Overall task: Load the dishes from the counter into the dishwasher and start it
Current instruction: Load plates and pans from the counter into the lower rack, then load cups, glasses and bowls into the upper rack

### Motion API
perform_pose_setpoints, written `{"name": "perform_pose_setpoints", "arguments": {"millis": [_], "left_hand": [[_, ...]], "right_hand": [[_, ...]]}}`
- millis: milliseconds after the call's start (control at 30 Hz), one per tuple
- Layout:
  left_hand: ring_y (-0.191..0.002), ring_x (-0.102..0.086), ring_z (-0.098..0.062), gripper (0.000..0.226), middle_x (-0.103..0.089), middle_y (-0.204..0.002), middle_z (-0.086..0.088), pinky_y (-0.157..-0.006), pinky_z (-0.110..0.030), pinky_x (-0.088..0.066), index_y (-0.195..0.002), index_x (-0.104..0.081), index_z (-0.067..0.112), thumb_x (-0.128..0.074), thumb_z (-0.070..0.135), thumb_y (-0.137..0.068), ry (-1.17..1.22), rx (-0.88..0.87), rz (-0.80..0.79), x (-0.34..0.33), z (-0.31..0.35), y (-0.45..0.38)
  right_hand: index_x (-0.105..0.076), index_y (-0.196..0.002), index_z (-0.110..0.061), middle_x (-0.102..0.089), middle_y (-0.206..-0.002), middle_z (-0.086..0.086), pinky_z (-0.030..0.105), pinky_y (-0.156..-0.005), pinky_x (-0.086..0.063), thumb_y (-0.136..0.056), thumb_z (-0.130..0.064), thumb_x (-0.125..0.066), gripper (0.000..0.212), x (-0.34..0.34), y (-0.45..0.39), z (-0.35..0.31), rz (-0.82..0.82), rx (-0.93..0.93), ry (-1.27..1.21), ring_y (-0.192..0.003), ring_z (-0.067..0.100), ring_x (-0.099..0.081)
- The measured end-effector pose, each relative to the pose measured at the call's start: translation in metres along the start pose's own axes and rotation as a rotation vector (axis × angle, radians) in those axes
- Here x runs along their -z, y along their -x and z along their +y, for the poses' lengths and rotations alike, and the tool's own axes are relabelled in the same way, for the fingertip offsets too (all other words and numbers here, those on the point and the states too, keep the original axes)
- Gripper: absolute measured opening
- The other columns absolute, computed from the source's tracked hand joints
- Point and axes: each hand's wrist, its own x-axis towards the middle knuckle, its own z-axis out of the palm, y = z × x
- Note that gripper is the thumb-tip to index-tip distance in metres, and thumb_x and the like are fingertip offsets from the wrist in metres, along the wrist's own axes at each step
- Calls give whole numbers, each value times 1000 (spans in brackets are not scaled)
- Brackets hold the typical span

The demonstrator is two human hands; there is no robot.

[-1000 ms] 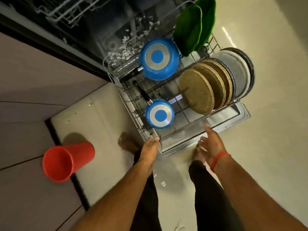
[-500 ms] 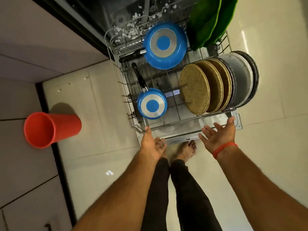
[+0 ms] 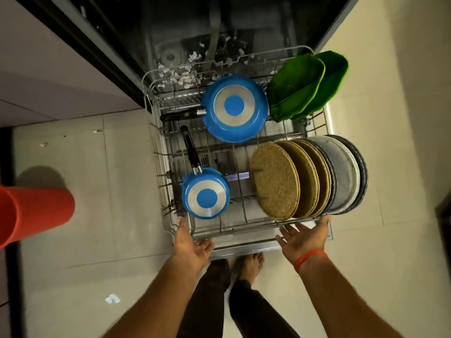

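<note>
The dishwasher's lower rack (image 3: 244,226) is pulled out over the open door (image 3: 244,248). It holds a large blue pan (image 3: 234,106), a small blue pan (image 3: 206,193), two green plates (image 3: 300,86), woven brown plates (image 3: 275,181) and grey plates (image 3: 344,172), all on edge. My left hand (image 3: 191,240) is at the rack's front left corner, thumb against the wire rim, fingers loosely bent below it. My right hand (image 3: 302,237) lies palm up with spread fingers at the front right rim, under the plates.
A red cup (image 3: 36,215) sits at the left edge of the view. The dark dishwasher tub (image 3: 195,25) has white scraps on its floor. My bare feet (image 3: 249,264) stand on the tiled floor just before the door. A paper scrap (image 3: 112,298) lies on the tiles.
The view has tilted up toward the dishwasher tub. Both hands have moved forward to the rack's front rim, and the right hand has turned palm up.
</note>
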Motion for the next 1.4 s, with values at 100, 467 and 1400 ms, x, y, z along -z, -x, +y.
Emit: {"name": "perform_pose_setpoints", "arguments": {"millis": [100,467,1400], "left_hand": [[-134,-48,-41,89,-39,-150,-27,-109,-49,-41,-160,-27,19,-56,68,-92,14,21,-17,3,-1,-6],[-121,-53,-42,93,-48,-141,-27,-90,-50,-49,-153,-38,13,-66,68,-84,202,3,-125,-15,30,-8],[-127,-54,-38,90,-50,-128,-24,-99,-43,-51,-155,-32,11,-54,70,-92,-10,-457,-391,-230,232,15]], "right_hand": [[-11,-161,-16,-17,-166,14,53,-123,-10,-79,-91,-28,113,-5,-7,2,-1,10,-56,-153,32,-19],[-15,-161,-18,-23,-165,11,56,-122,-6,-77,-92,-31,113,-40,-15,-16,-123,42,-72,-153,27,-20],[-25,-159,-27,-21,-166,6,55,-122,-12,-78,-93,-25,105,-300,-52,-143,-483,259,252,-153,27,-21]]}}
